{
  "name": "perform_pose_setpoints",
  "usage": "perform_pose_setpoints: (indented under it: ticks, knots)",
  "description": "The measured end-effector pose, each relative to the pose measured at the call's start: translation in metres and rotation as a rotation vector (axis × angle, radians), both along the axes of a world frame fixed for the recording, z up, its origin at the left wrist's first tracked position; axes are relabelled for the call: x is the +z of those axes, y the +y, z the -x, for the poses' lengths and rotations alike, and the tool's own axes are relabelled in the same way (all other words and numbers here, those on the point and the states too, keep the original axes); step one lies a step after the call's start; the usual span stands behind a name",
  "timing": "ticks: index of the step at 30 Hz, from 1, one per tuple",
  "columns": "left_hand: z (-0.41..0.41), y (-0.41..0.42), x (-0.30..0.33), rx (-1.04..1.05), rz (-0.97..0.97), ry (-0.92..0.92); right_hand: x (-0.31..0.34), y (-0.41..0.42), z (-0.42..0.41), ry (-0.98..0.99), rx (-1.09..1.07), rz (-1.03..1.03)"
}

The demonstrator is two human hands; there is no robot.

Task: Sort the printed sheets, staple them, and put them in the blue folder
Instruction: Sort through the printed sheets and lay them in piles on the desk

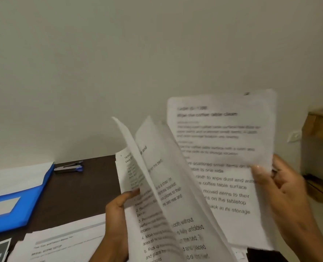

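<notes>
Printed sheets (221, 148) are only being sorted: your left hand (117, 214) and right hand (281, 191) each grip some, stapler (69, 167) and blue folder (18, 207) beside them unused.

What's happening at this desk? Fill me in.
A person is sorting printed sheets in the air. The left hand grips a fanned bundle of sheets; the right hand pinches a separate sheet. The stapler and blue folder lie untouched on the dark desk, with more papers beside them.
</notes>
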State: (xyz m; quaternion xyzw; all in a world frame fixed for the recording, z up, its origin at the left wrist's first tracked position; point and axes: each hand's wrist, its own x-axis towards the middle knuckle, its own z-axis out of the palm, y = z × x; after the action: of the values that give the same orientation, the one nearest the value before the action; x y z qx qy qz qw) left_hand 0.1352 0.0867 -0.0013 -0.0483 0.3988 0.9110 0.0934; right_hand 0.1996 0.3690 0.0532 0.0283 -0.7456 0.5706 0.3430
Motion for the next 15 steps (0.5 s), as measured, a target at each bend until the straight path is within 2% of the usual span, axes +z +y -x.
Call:
perform_pose_setpoints:
  ticks: [3,7,13,15]
  knots:
    - [0.000,-0.002,0.000,-0.007,-0.027,-0.007,0.006,-0.014,0.002,-0.103,0.178,-0.086]
    - [-0.001,-0.003,0.002,-0.019,0.019,-0.059,-0.001,-0.034,0.017,-0.117,0.263,-0.294]
    - [0.003,-0.006,0.000,-0.020,0.007,-0.082,-0.009,-0.073,0.023,-0.186,0.413,-0.361]
    - [0.004,-0.007,-0.001,-0.010,0.013,-0.078,-0.009,-0.074,0.022,-0.175,0.401,-0.374]
